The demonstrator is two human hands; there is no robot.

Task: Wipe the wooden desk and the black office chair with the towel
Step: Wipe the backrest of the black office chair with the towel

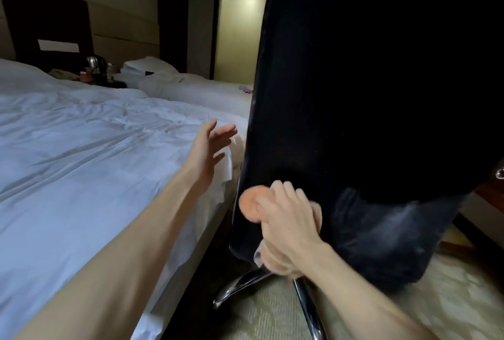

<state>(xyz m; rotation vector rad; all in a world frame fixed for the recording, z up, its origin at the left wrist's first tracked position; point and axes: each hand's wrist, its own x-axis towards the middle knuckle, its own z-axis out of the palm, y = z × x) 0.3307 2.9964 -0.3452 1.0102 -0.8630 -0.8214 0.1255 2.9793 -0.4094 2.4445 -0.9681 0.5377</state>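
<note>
We see the black office chair (368, 80) covered in a smooth, leather-like skin with a faint sheen along its left edge. The towel (249, 204) looks like soft, fuzzy peach cloth. The chair's base legs (237, 289) are polished, mirror-bright metal. On the left, the bed sheet (81, 135) is matt white cloth, finely creased. The near carpet (450, 298) looks matt and textured, and the far kettle (94, 62) gleams like metal.
</note>
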